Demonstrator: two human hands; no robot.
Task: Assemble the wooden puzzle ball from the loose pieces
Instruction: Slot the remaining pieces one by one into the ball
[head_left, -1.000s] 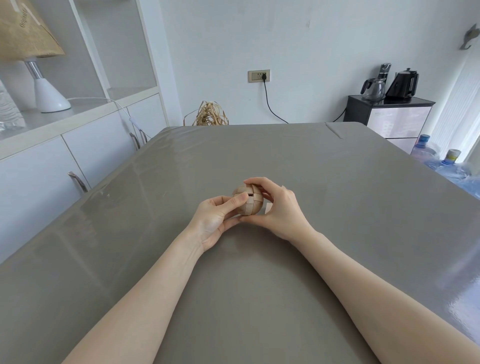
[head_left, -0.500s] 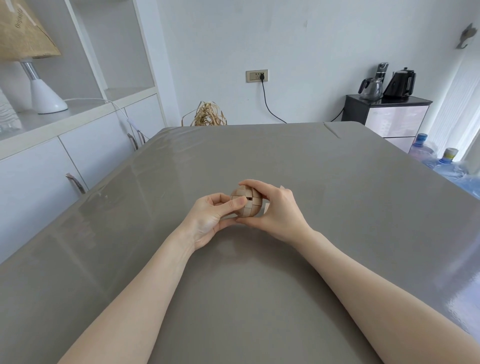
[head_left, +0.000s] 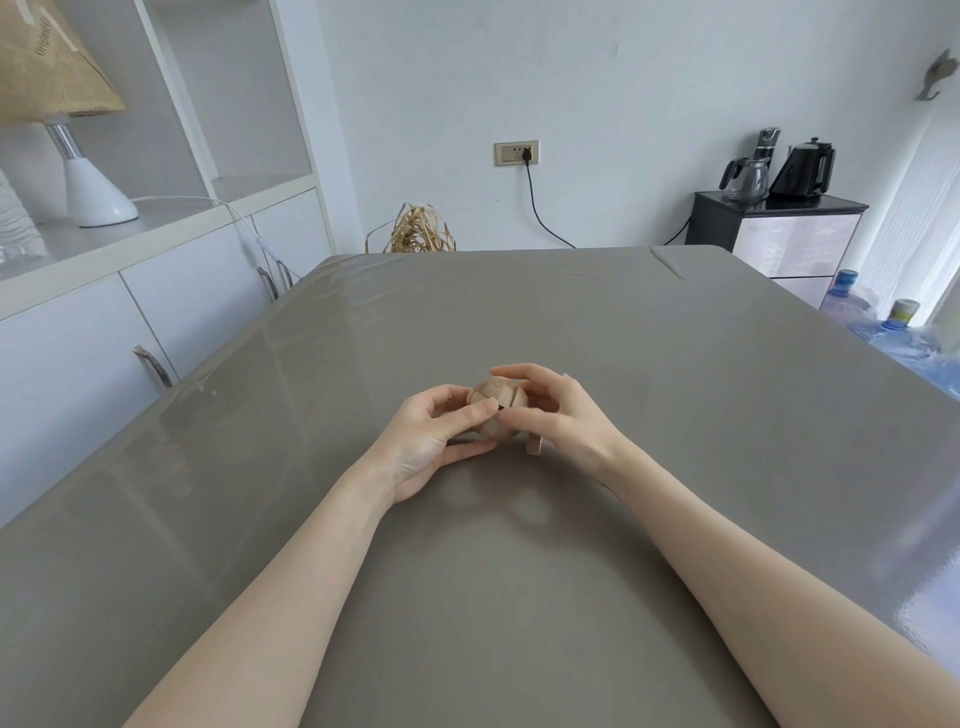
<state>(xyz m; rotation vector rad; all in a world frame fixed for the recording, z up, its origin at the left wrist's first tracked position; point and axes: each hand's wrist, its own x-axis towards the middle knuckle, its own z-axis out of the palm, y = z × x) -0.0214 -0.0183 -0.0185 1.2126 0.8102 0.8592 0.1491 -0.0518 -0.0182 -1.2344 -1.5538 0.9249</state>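
Centrally, hands (head_left: 498, 421) gripping puzzle ball (head_left: 496, 402), mid-table (head_left: 675, 415)

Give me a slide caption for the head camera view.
Both hands, left hand and right hand, grip a wooden puzzle ball over a grey table, one loose piece beside it.

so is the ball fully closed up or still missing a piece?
Not closed. The ball, held in both hands, shows a dark gap on its near side, and one loose piece lies on the table beside it.
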